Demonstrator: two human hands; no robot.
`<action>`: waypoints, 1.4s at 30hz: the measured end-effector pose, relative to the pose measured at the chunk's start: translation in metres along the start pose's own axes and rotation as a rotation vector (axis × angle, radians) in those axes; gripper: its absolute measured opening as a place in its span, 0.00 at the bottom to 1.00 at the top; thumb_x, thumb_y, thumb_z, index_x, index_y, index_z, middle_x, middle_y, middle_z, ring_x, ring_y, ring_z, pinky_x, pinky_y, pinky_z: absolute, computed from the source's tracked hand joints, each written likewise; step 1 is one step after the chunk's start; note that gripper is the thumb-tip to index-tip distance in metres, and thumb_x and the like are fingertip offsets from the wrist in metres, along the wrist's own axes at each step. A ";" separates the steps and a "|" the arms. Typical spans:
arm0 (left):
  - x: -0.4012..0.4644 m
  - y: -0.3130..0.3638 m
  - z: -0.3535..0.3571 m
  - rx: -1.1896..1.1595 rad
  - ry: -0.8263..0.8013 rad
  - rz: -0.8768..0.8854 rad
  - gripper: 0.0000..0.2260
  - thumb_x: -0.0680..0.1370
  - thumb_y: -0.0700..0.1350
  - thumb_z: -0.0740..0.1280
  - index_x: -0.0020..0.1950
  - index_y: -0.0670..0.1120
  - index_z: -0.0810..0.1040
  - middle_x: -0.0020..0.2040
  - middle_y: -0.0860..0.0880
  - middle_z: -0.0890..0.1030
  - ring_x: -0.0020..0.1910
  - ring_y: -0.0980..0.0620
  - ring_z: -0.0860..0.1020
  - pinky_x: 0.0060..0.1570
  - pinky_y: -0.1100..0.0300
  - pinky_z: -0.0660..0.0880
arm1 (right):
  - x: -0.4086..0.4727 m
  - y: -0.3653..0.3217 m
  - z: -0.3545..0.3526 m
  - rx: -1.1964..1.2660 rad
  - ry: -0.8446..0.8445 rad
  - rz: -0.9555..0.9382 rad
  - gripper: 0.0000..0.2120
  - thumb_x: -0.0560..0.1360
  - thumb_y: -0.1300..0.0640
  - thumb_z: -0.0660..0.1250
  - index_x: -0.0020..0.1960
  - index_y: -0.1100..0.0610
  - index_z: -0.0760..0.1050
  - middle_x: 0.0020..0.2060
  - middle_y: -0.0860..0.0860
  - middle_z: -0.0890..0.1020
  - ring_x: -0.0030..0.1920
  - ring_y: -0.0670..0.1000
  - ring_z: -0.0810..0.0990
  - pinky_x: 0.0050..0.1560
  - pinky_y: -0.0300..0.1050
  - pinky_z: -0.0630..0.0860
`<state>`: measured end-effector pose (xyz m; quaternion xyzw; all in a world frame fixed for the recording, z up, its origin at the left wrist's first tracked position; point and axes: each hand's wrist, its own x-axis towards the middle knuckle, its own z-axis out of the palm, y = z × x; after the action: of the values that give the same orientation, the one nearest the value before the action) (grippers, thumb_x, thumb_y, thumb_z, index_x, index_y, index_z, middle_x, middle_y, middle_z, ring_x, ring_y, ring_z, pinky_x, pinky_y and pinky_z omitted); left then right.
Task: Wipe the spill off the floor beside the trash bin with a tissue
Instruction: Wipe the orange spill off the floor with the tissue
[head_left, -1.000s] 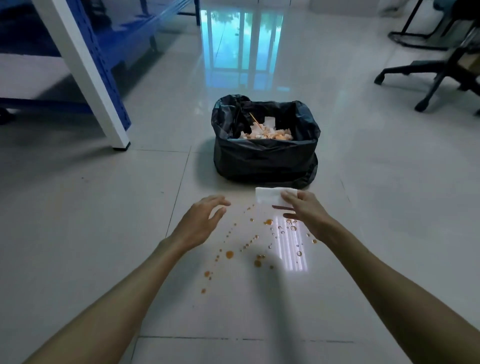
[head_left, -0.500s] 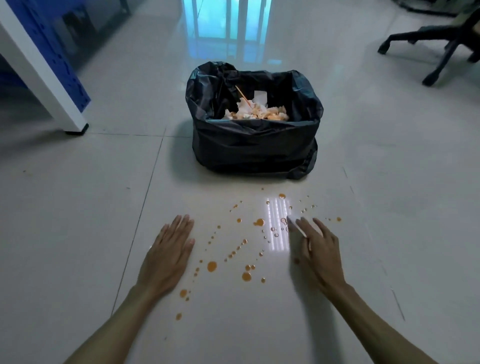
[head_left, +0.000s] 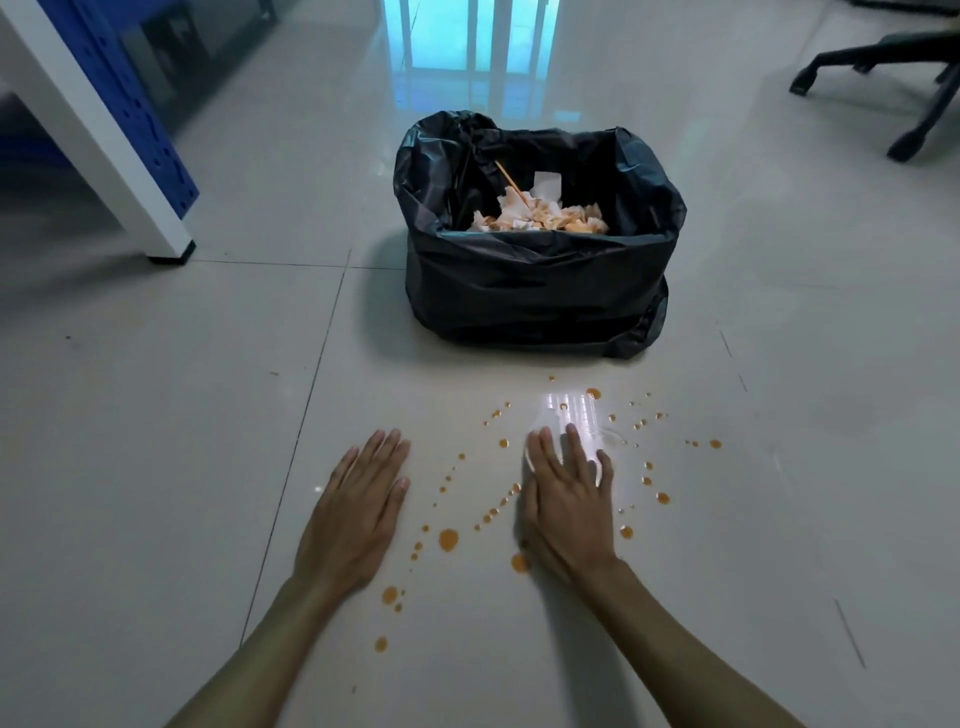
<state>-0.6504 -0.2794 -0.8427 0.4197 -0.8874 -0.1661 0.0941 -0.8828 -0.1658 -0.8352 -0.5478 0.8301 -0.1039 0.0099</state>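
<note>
Both of the person's hands lie flat on the pale tiled floor in front of the trash bin, palms down. The left hand is spread open and grasps nothing; its fingers point toward the bin and it rests just left of the orange drops. The right hand is also flattened, fingers extended, pressing down on a white tissue of which only slivers show between and beside the fingers; a bright glare on the tile just beyond the fingertips makes the tissue's outline hard to tell.

The spill is a scatter of orange drops on the floor on the near side of the bin, running from close to the bin's base back toward the person's wrists, with bigger blobs between the two hands and smaller specks out to the right of the right hand.

The bin is lined with a black bag and holds crumpled, orange-stained paper scraps and a thin stick. Left of the bin stands a white table leg with a blue panel beside it; far right of the bin is the dark base of a wheeled chair.
</note>
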 end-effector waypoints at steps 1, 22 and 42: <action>0.000 0.000 0.000 -0.005 0.004 -0.002 0.24 0.83 0.55 0.41 0.80 0.53 0.50 0.81 0.57 0.52 0.78 0.63 0.45 0.78 0.54 0.50 | 0.003 -0.013 0.001 0.024 -0.009 -0.020 0.27 0.79 0.49 0.48 0.75 0.56 0.67 0.74 0.53 0.70 0.77 0.58 0.58 0.74 0.64 0.53; 0.000 0.000 0.002 -0.059 0.038 -0.013 0.24 0.83 0.53 0.41 0.79 0.52 0.52 0.80 0.55 0.56 0.78 0.63 0.48 0.78 0.55 0.52 | 0.000 -0.059 0.010 0.069 -0.104 -0.531 0.23 0.84 0.48 0.55 0.77 0.54 0.62 0.75 0.51 0.67 0.78 0.60 0.52 0.74 0.64 0.47; -0.007 0.000 0.000 -0.142 0.052 -0.058 0.26 0.82 0.59 0.45 0.79 0.53 0.57 0.80 0.58 0.56 0.78 0.62 0.50 0.78 0.55 0.52 | -0.009 0.076 -0.024 -0.089 -0.059 -0.239 0.23 0.79 0.58 0.53 0.71 0.56 0.73 0.66 0.53 0.78 0.73 0.63 0.66 0.73 0.55 0.46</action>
<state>-0.6461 -0.2737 -0.8424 0.4416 -0.8581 -0.2204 0.1418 -0.9509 -0.1247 -0.8269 -0.6456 0.7620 -0.0512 -0.0022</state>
